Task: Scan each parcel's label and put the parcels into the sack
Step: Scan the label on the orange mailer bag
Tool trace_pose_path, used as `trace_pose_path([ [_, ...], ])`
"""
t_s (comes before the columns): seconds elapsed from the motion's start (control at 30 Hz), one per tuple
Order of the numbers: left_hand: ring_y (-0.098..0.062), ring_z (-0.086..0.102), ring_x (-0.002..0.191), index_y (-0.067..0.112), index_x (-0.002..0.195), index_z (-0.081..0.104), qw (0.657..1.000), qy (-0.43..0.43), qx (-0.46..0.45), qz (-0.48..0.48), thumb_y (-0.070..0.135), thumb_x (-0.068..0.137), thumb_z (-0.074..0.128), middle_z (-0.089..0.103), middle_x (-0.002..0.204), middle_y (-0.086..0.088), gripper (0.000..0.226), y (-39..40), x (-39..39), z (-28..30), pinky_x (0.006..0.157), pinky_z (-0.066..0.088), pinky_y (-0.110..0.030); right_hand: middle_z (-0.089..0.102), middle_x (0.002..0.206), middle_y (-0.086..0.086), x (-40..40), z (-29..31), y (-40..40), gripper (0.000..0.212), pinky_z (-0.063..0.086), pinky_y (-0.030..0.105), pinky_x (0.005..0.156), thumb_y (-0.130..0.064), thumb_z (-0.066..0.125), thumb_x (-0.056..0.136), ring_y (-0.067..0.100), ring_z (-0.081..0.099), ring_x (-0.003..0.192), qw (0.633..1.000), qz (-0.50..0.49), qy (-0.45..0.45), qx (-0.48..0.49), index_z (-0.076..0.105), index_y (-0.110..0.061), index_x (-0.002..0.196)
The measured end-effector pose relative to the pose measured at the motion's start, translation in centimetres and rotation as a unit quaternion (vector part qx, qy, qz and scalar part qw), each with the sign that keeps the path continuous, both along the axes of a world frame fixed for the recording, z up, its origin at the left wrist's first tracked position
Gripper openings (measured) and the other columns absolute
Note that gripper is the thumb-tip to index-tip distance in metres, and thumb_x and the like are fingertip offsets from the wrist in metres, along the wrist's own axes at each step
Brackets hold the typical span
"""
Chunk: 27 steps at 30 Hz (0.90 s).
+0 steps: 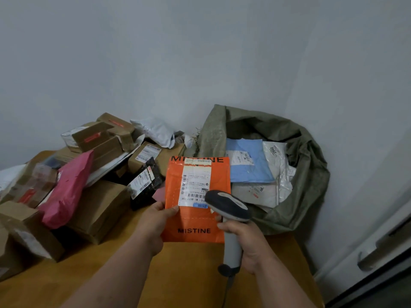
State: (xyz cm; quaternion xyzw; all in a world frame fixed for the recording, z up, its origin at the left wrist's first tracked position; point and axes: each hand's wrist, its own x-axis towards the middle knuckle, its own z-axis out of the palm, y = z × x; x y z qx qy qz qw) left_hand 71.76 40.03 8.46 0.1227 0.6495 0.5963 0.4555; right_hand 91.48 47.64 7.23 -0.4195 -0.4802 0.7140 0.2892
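Against the far wall corner, the wooden worktop (182, 274) carried everything: an unsorted heap of cardboard boxes (97, 210) and a pink mailer (66, 187) on the left, the green woven sack (307, 174) slumped open on the right. Sack mouth faced the person; a blue parcel (249, 161) and pale mailers already lay inside.

Between heap and sack, the orange parcel (195, 221) was held up off the worktop, long axis running away from the person, white label (193, 183) facing the camera. Left hand (155, 221) had its grip clenched on the parcel's lower left edge, thumb on top. Right hand (249, 238) was wrapped around the handle of the scanner (229, 210), head tipped toward the label's near end, just beside it.

Judgement: scanning step in hand. Sack lay ahead and to the right of the parcel, so the left hand would need to carry it across past the scanner.
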Motion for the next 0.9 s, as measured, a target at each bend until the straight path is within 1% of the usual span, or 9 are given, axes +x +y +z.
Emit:
trace_pose_path([
  [0.1,-0.038,0.068,0.101,0.016,0.127,0.056,1.0,0.001,0.013,-0.024,0.004,0.096,0.059,0.068,0.115,-0.015,0.033,3.0,-0.9,-0.6,0.087,0.057,-0.054,0.078,0.091,0.011,-0.4,0.0,2.0,0.019,0.056,0.04,0.072,-0.003,0.078,0.076,0.031,0.072,0.092,0.998,-0.069,0.008,-0.009,0.074,-0.004,0.094],
  [0.2,-0.029,0.065,0.102,0.026,0.134,0.049,0.997,0.028,0.017,-0.073,0.003,0.095,0.061,0.066,0.117,-0.01,0.047,6.0,-1.6,-0.9,0.074,0.052,-0.036,0.076,0.085,0.009,-0.2,-0.1,4.3,0.013,0.057,0.038,0.065,-0.002,0.075,0.079,0.026,0.073,0.08,0.989,-0.146,0.018,-0.031,0.073,-0.007,0.092],
  [0.37,-0.022,0.066,0.099,0.028,0.135,0.053,0.985,0.068,0.017,-0.156,0.005,0.091,0.068,0.067,0.117,-0.004,0.052,10.6,-1.4,-1.0,0.073,0.043,-0.033,0.072,0.094,0.01,0.6,-0.7,8.8,0.018,0.056,0.044,0.078,-0.006,0.079,0.075,0.029,0.067,0.089,0.956,-0.281,0.055,-0.067,0.075,-0.015,0.091],
  [0.5,-0.017,0.065,0.096,0.024,0.134,0.056,0.98,0.079,0.029,-0.183,0.002,0.095,0.06,0.066,0.119,0.001,0.045,14.5,-0.4,-0.7,0.073,0.046,-0.029,0.07,0.111,0.015,0.8,-0.1,12.8,0.05,0.05,0.054,0.096,-0.014,0.083,0.065,0.033,0.064,0.101,0.936,-0.332,0.075,-0.094,0.069,-0.014,0.114],
  [0.57,-0.015,0.065,0.094,0.025,0.132,0.056,0.978,0.091,0.035,-0.183,0.002,0.096,0.059,0.066,0.117,0.004,0.043,16.8,-0.3,-0.6,0.074,0.045,-0.029,0.07,0.113,0.014,0.5,0.6,15.3,0.068,0.05,0.057,0.098,-0.019,0.083,0.057,0.034,0.065,0.104,0.931,-0.344,0.084,-0.089,0.066,-0.017,0.123],
  [0.63,-0.014,0.065,0.095,0.027,0.131,0.056,0.98,0.106,0.031,-0.167,0.005,0.097,0.057,0.066,0.116,0.006,0.04,19.0,-0.5,-0.5,0.077,0.043,-0.03,0.073,0.11,0.015,0.2,1.1,18.5,0.07,0.055,0.055,0.093,-0.02,0.081,0.052,0.034,0.069,0.099,0.928,-0.353,0.088,-0.08,0.068,-0.015,0.12],
  [0.73,-0.015,0.066,0.097,0.025,0.129,0.059,0.987,0.109,0.025,-0.119,0.01,0.099,0.057,0.068,0.117,0.003,0.034,21.8,-1.1,-0.4,0.079,0.045,-0.029,0.074,0.107,0.014,-0.8,1.6,23.2,0.056,0.057,0.052,0.091,-0.024,0.082,0.055,0.033,0.071,0.098,0.934,-0.345,0.06,-0.066,0.071,-0.012,0.108],
  [0.8,-0.016,0.066,0.098,0.024,0.126,0.061,0.99,0.108,0.021,-0.084,0.011,0.098,0.058,0.069,0.114,0.002,0.032,23.3,-1.7,-0.3,0.079,0.046,-0.028,0.074,0.102,0.01,-2.3,2.0,26.4,0.032,0.057,0.048,0.087,-0.022,0.081,0.068,0.029,0.07,0.095,0.941,-0.326,0.052,-0.075,0.071,-0.016,0.098],
  [0.9,-0.014,0.065,0.102,0.026,0.127,0.062,0.993,0.107,0.009,-0.042,0.013,0.098,0.06,0.069,0.115,0.003,0.032,24.5,-3.0,-0.2,0.082,0.045,-0.03,0.071,0.106,0.011,-5.1,2.8,30.4,0.026,0.056,0.045,0.087,-0.019,0.075,0.084,0.027,0.067,0.099,0.957,-0.237,0.101,-0.135,0.071,-0.016,0.11],
])
